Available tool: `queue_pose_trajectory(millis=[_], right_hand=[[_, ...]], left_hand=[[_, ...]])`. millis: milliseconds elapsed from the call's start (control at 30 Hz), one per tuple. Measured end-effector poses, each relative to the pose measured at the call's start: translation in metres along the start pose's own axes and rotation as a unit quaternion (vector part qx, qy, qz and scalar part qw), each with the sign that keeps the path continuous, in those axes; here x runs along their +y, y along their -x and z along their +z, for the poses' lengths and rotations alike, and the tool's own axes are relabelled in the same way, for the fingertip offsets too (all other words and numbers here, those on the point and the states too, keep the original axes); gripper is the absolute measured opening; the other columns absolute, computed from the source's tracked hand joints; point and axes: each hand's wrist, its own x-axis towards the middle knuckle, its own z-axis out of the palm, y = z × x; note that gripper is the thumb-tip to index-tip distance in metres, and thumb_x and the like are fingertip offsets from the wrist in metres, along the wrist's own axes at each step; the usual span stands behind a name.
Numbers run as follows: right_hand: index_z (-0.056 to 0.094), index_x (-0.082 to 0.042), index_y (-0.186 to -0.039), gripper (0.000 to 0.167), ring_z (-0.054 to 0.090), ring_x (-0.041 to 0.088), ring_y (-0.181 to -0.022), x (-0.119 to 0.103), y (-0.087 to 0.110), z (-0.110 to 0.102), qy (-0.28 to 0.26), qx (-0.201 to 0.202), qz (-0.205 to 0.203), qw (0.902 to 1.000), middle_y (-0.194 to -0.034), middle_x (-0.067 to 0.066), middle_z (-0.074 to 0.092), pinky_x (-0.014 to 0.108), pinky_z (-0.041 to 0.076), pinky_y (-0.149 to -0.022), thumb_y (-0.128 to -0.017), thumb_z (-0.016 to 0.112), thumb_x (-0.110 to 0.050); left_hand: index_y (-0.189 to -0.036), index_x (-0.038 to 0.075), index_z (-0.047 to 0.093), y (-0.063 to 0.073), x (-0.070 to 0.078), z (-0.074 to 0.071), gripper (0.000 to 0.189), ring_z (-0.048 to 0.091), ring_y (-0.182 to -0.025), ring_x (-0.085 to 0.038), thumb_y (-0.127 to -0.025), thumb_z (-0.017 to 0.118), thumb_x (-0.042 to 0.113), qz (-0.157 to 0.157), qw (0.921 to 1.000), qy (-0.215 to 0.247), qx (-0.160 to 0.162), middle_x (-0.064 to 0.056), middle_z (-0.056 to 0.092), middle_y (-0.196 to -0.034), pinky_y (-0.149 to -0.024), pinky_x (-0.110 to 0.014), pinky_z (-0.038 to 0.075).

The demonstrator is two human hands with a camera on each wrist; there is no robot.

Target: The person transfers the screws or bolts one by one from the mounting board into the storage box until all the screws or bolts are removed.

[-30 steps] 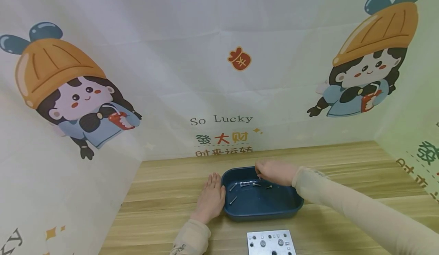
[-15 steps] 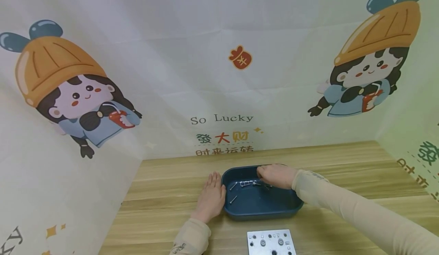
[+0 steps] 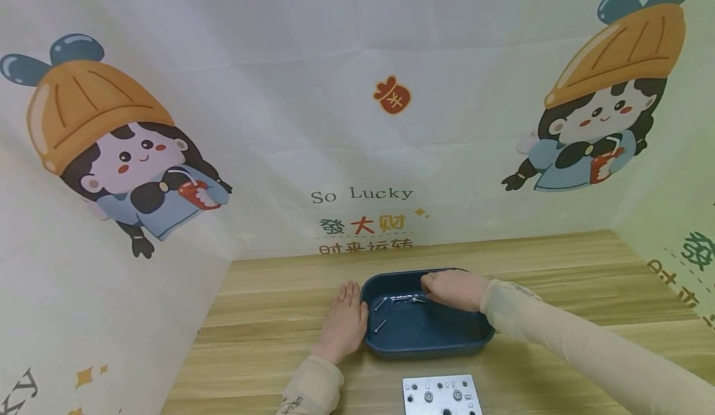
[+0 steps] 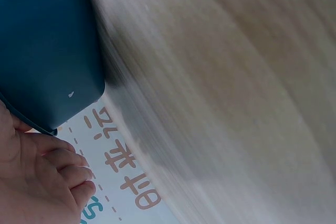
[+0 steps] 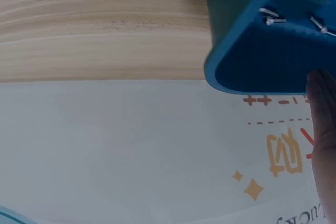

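Observation:
A dark blue tray [image 3: 427, 331] rests on the wooden table with several screws [image 3: 380, 325] scattered along its left and back parts. My left hand [image 3: 343, 319] lies flat against the tray's left side, fingers extended and thumb along the rim; the left wrist view shows this hand [image 4: 44, 177] beside the tray corner. Reaching in over the back right, my right hand [image 3: 455, 290] points its bent fingers down inside the tray. Its fingertips are hidden in the head view, and I cannot tell whether they pinch a screw. Two screws [image 5: 273, 18] show near its fingers [image 5: 317, 90] in the right wrist view.
Close to the front of the tray lies a silver metal plate [image 3: 438, 390] with holes and round fittings, cut off by the frame's lower edge. A printed white cloth [image 3: 268, 154] hangs behind the wooden table [image 3: 268, 303] and at both sides.
My right hand has shifted slightly right and lower inside the tray. A screw seen beneath it earlier is out of sight now. The left hand has stayed in place.

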Motion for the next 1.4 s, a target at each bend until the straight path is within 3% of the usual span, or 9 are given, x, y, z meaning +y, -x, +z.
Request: queue_pose_trajectory(millis=[233, 533, 633, 867, 967, 1133, 1267, 1400], right_hand=[[0.061, -0.010, -0.095, 0.005, 0.061, 0.007, -0.074, -0.015, 0.009, -0.007, 0.029, 0.033, -0.054, 0.9976, -0.090, 0.000, 0.067, 0.021, 0.054, -0.066, -0.097, 0.062, -0.014], [0.059, -0.013, -0.102, 0.010, 0.064, 0.003, -0.084, -0.055, 0.032, -0.006, 0.055, 0.080, -0.145, 0.9847, -0.097, -0.005, 0.067, 0.012, 0.053, -0.071, -0.096, 0.064, -0.020], [0.060, -0.013, -0.104, 0.012, 0.064, 0.000, -0.088, -0.070, 0.040, -0.001, 0.060, 0.097, -0.183, 0.9764, -0.100, -0.006, 0.067, 0.009, 0.051, -0.073, -0.096, 0.064, -0.021], [0.062, -0.013, -0.106, 0.017, 0.065, 0.003, -0.100, -0.100, 0.056, 0.013, 0.086, 0.158, -0.274, 0.9448, -0.111, -0.004, 0.068, 0.009, 0.051, -0.086, -0.092, 0.070, -0.020], [0.062, -0.010, -0.108, 0.015, 0.065, 0.007, -0.105, -0.110, 0.060, 0.017, 0.081, 0.145, -0.291, 0.9422, -0.114, 0.001, 0.068, 0.012, 0.051, -0.089, -0.095, 0.065, -0.018], [0.062, -0.010, -0.117, 0.023, 0.063, 0.006, -0.110, -0.120, 0.069, 0.027, 0.062, 0.076, -0.299, 0.9493, -0.120, 0.002, 0.067, 0.011, 0.049, -0.093, -0.101, 0.053, -0.024], [0.061, -0.012, -0.125, 0.028, 0.062, -0.002, -0.106, -0.124, 0.073, 0.041, -0.031, 0.027, -0.274, 0.9610, -0.122, -0.001, 0.066, 0.005, 0.047, -0.086, -0.101, 0.053, -0.025], [0.058, -0.012, -0.131, 0.033, 0.062, -0.005, -0.106, -0.127, 0.075, 0.054, -0.139, 0.009, -0.248, 0.9588, -0.126, 0.000, 0.065, 0.003, 0.045, -0.085, -0.102, 0.052, -0.026]], left_hand=[[-0.146, -0.014, 0.035, 0.000, 0.001, -0.002, 0.053, 0.028, -0.146, -0.043, -0.105, 0.037, 0.021, -0.006, 0.9999, 0.007, -0.006, -0.031, 0.032, -0.154, -0.119, -0.052, 0.028], [-0.145, -0.014, 0.036, 0.000, 0.002, -0.002, 0.053, 0.029, -0.145, -0.043, -0.104, 0.038, 0.019, -0.004, 1.0000, 0.006, 0.000, -0.031, 0.033, -0.154, -0.118, -0.053, 0.029], [-0.145, -0.014, 0.036, 0.000, 0.002, -0.001, 0.053, 0.029, -0.145, -0.043, -0.104, 0.037, 0.020, -0.004, 1.0000, 0.003, 0.000, -0.031, 0.033, -0.154, -0.119, -0.053, 0.029], [-0.145, -0.015, 0.036, 0.001, 0.000, 0.001, 0.053, 0.029, -0.145, -0.044, -0.105, 0.037, 0.020, 0.000, 1.0000, 0.000, -0.002, -0.031, 0.033, -0.153, -0.118, -0.053, 0.029], [-0.145, -0.015, 0.036, 0.000, 0.000, 0.001, 0.052, 0.029, -0.145, -0.044, -0.105, 0.037, 0.019, 0.001, 1.0000, 0.000, -0.002, -0.031, 0.033, -0.153, -0.119, -0.053, 0.029], [-0.144, -0.015, 0.036, 0.000, 0.000, 0.001, 0.052, 0.029, -0.145, -0.044, -0.105, 0.037, 0.019, 0.003, 1.0000, 0.000, 0.000, -0.032, 0.033, -0.153, -0.118, -0.053, 0.029], [-0.144, -0.015, 0.036, 0.000, 0.000, 0.000, 0.052, 0.029, -0.145, -0.044, -0.105, 0.037, 0.019, 0.004, 1.0000, 0.003, 0.001, -0.032, 0.033, -0.153, -0.118, -0.054, 0.030], [-0.145, -0.015, 0.036, 0.001, 0.001, -0.001, 0.052, 0.029, -0.145, -0.044, -0.105, 0.037, 0.019, -0.001, 1.0000, 0.007, 0.000, -0.031, 0.033, -0.153, -0.118, -0.054, 0.029]])
